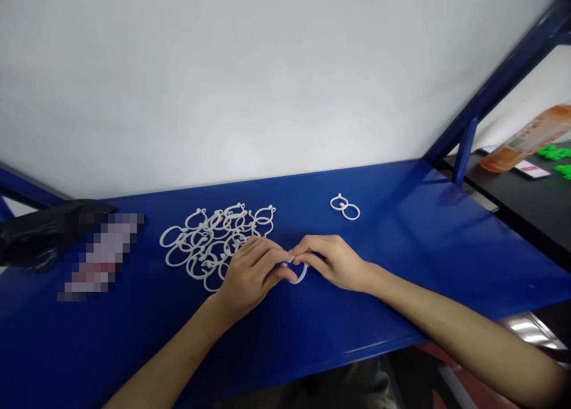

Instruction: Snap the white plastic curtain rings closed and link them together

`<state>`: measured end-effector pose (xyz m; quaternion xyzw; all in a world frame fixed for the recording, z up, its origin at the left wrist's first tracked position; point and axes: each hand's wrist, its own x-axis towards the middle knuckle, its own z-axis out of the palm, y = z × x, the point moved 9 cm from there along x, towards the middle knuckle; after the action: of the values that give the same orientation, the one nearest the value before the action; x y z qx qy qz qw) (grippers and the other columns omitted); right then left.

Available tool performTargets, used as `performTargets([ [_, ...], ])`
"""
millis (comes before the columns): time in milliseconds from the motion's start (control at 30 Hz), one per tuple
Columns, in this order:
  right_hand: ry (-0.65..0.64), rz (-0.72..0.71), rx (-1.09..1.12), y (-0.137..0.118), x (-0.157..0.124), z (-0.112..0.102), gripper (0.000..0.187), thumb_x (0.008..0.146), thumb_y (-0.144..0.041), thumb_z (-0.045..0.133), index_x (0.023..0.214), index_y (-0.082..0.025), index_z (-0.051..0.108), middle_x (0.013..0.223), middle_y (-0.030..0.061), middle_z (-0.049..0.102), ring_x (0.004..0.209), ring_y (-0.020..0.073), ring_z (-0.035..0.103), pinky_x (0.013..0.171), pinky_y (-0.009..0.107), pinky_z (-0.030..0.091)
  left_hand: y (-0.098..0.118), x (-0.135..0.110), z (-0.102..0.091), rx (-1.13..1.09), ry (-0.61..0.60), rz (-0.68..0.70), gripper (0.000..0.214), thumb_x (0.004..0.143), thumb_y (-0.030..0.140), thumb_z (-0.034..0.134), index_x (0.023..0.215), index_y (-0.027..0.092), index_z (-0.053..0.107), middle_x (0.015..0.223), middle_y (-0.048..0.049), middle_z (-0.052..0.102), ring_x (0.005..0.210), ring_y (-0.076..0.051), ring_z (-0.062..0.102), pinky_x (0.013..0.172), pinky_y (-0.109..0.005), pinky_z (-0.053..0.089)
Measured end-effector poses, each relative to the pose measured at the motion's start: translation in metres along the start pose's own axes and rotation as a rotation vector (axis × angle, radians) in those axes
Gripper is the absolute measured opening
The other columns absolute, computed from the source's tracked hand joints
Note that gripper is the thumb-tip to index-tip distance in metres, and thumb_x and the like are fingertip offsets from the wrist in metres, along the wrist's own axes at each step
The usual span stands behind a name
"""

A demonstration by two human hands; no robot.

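Note:
Between my two hands is a white plastic ring (301, 276), its lower curve showing beneath my fingers. My left hand (255, 272) pinches its left side with thumb and fingers. From the other side, my right hand (332, 261) pinches the ring's upper edge, and the fingertips of both hands nearly meet there. My fingers hide much of the ring. Just left of my left hand lies a loose pile of similar white rings (196, 236) with small looped tabs. Two more white rings (350, 211) overlap on the table beyond my right hand.
The blue table (383, 314) runs up to a pale wall (267, 88). A black plastic bag (35, 233) and a blurred-out item (104, 254) lie at the left. On a dark surface at the right are an orange bottle (526, 138) and green pieces (553, 152). A blue frame post (465, 150) stands between.

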<state>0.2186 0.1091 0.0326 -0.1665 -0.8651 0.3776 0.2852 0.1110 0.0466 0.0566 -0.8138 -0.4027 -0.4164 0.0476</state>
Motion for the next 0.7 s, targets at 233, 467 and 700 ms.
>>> performTargets([
  [233,0.038,0.003,0.034,0.0,0.001,-0.007,0.013,0.101,-0.021,0.056,0.101,-0.018,0.068,0.094,0.0026,0.075,0.084,0.0123,0.071,0.076,0.023,0.055,0.003,0.001,-0.003,0.043,-0.003,0.035,0.016,0.095,0.029,0.064,0.108,0.02,0.062,0.09,-0.0017,0.07,0.081,-0.014,0.063,0.077,-0.028,0.052],
  [467,-0.067,-0.144,0.028,-0.012,-0.002,0.004,0.018,0.103,-0.02,0.05,0.101,-0.017,0.068,0.09,0.0044,0.072,0.081,0.0122,0.067,0.074,0.023,0.054,0.011,0.0,-0.003,-0.016,0.027,0.099,0.006,0.094,0.015,0.063,0.092,0.019,0.06,0.077,0.0008,0.066,0.07,-0.011,0.057,0.068,-0.028,0.048],
  [700,-0.117,-0.245,-0.09,-0.027,-0.007,0.007,0.031,0.107,-0.024,0.039,0.1,-0.014,0.067,0.086,0.0075,0.068,0.078,0.0157,0.061,0.073,0.029,0.052,0.014,0.0,-0.005,-0.082,0.009,0.099,0.009,0.091,0.012,0.066,0.093,0.02,0.061,0.073,0.0029,0.066,0.07,-0.012,0.056,0.068,-0.029,0.047],
])
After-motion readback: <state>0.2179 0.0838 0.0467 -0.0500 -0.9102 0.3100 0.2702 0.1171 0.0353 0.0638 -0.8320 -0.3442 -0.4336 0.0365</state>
